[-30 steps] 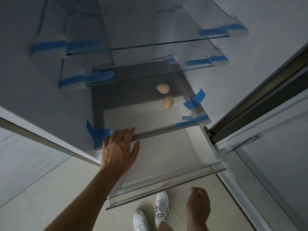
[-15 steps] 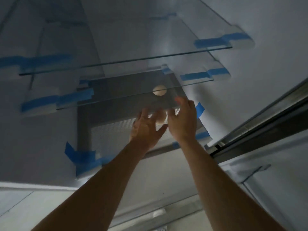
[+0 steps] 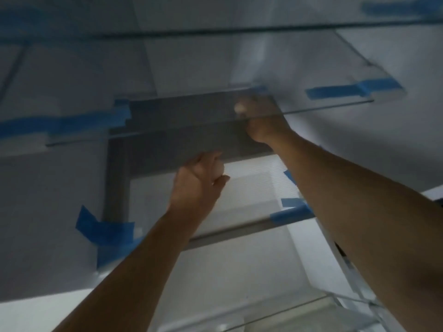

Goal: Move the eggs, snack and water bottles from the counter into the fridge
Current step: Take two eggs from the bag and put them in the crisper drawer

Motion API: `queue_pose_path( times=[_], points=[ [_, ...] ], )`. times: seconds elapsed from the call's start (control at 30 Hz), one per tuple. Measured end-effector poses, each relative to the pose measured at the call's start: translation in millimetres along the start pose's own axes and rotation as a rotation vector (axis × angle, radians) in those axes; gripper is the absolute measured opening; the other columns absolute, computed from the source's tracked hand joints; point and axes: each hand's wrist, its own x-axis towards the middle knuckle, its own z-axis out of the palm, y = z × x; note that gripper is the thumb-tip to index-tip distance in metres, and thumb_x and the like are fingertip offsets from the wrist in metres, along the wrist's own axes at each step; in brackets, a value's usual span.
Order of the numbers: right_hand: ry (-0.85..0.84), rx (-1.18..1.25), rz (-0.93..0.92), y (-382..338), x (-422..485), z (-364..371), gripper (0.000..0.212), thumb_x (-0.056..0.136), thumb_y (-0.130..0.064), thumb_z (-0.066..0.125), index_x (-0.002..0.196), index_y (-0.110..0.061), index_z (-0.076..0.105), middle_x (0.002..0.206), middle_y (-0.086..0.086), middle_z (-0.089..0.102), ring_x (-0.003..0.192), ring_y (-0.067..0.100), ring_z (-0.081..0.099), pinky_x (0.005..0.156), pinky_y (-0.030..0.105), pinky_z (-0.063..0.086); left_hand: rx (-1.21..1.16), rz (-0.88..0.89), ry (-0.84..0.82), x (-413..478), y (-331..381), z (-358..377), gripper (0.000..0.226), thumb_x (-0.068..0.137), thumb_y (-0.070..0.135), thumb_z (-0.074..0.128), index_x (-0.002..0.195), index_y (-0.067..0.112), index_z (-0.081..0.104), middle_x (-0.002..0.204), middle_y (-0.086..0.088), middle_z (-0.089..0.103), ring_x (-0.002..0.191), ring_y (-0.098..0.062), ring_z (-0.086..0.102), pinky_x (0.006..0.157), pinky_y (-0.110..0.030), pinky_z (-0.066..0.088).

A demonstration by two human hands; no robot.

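1. The left hand (image 3: 196, 185) curls its fingers round a pale oval egg (image 3: 217, 167) over the ribbed grey fridge shelf (image 3: 251, 185).
2. The right hand (image 3: 263, 125) reaches deeper, at a second pale egg (image 3: 239, 107); blur hides its grip.
3. This is probably arranging the eggs; next calls for gentle setting-down.

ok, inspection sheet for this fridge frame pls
Surface: grey shelf, blue tape at corners.
Job's things: near egg in left hand; far egg at right hand; nothing else seen.
Clutter: nothing seen.
Hands: left hand grips near egg; right hand's grip blurred.
Cables: nothing seen.
Surroundings: glass shelf above, white fridge walls.
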Motion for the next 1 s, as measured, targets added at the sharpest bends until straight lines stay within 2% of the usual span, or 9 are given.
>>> queue_pose_path(
  times=[0.1, 0.23, 0.37, 0.6, 0.73, 0.8, 0.87, 0.93, 1.0],
  points=[
    [0.026, 0.059, 0.053, -3, -7, 4, 0.028, 0.097, -0.03, 0.051, 0.12, -0.018, 0.063, 0.125, 0.017, 0.063, 0.112, 0.036, 0.06, 0.089, 0.036, 0.047, -0.017, -0.031, 0.048, -12, -5, -9, 0.046, 0.077, 0.026, 0.081, 0.12, 0.016, 0.065, 0.109, -0.007, 0.071, 0.099, -0.028, 0.066, 0.085, -0.03, 0.049],
    [0.136, 0.287, 0.125, -3, -20, 17, 0.044, 0.092, -0.02, 0.065, 0.135, -0.017, 0.058, 0.138, 0.016, 0.054, 0.121, 0.034, 0.055, 0.096, 0.029, 0.041, -0.047, -0.015, 0.087, -23, -13, -11, 0.042, 0.076, 0.026, 0.083, 0.113, 0.014, 0.067, 0.104, -0.006, 0.071, 0.092, -0.026, 0.066, 0.08, -0.031, 0.052],
    [0.227, 0.351, 0.126, -7, -35, 25, 0.044, 0.088, -0.019, 0.071, 0.131, -0.016, 0.062, 0.133, 0.015, 0.057, 0.116, 0.033, 0.058, 0.092, 0.025, 0.041, -0.071, 0.025, 0.092, -34, -17, -10, 0.039, 0.075, 0.025, 0.083, 0.109, 0.015, 0.068, 0.1, -0.003, 0.07, 0.088, -0.022, 0.064, 0.079, -0.028, 0.051],
    [0.316, 0.532, 0.286, -35, -76, 10, 0.045, 0.075, -0.028, 0.086, 0.115, -0.016, 0.069, 0.114, 0.011, 0.065, 0.1, 0.027, 0.063, 0.089, 0.035, 0.053, -0.125, -0.058, 0.078, -53, 2, -27, 0.048, 0.075, 0.027, 0.084, 0.117, 0.016, 0.066, 0.102, 0.005, 0.065, 0.088, -0.011, 0.057, 0.075, -0.012, 0.042],
    [0.363, 0.794, 0.392, -61, -112, -13, 0.041, 0.068, -0.032, 0.09, 0.101, -0.02, 0.068, 0.093, -0.002, 0.067, 0.082, 0.013, 0.062, 0.072, 0.017, 0.052, -0.193, -0.179, 0.094, -68, 16, -47, 0.046, 0.073, 0.028, 0.085, 0.114, 0.017, 0.066, 0.096, 0.008, 0.061, 0.086, -0.015, 0.059, 0.076, -0.026, 0.049],
    [0.341, 0.911, 0.448, -72, -136, -24, 0.039, 0.066, -0.042, 0.088, 0.096, -0.03, 0.066, 0.088, -0.01, 0.066, 0.081, 0.015, 0.066, 0.071, 0.029, 0.059, -0.281, -0.262, 0.068, -77, 21, -56, 0.043, 0.074, 0.028, 0.084, 0.112, 0.022, 0.064, 0.096, 0.007, 0.063, 0.087, -0.017, 0.061, 0.075, -0.029, 0.051],
    [0.287, 0.984, 0.497, -81, -162, -38, 0.035, 0.067, -0.045, 0.086, 0.095, -0.035, 0.066, 0.093, -0.006, 0.068, 0.083, 0.019, 0.069, 0.067, 0.043, 0.062, -0.362, -0.323, 0.006, -87, 27, -66, 0.041, 0.076, 0.029, 0.082, 0.111, 0.028, 0.06, 0.096, 0.005, 0.063, 0.085, -0.021, 0.063, 0.071, -0.035, 0.056],
    [0.243, 1.019, 0.541, -88, -188, -52, 0.034, 0.073, -0.038, 0.086, 0.1, -0.025, 0.07, 0.095, 0.002, 0.069, 0.079, 0.02, 0.07, 0.062, 0.042, 0.063, -0.377, -0.355, -0.067, -99, 33, -75, 0.039, 0.08, 0.031, 0.079, 0.112, 0.03, 0.056, 0.094, 0.003, 0.062, 0.079, -0.021, 0.062, 0.063, -0.035, 0.055],
    [0.207, 1.113, 0.568, -97, -214, -68, 0.032, 0.079, -0.031, 0.083, 0.104, -0.017, 0.069, 0.092, 0.004, 0.07, 0.072, 0.015, 0.068, 0.057, 0.031, 0.059, -0.417, -0.358, -0.104, -113, 40, -83, 0.038, 0.083, 0.031, 0.076, 0.113, 0.028, 0.053, 0.094, 0.0, 0.064, 0.075, -0.021, 0.066, 0.062, -0.037, 0.059]
  ],
)
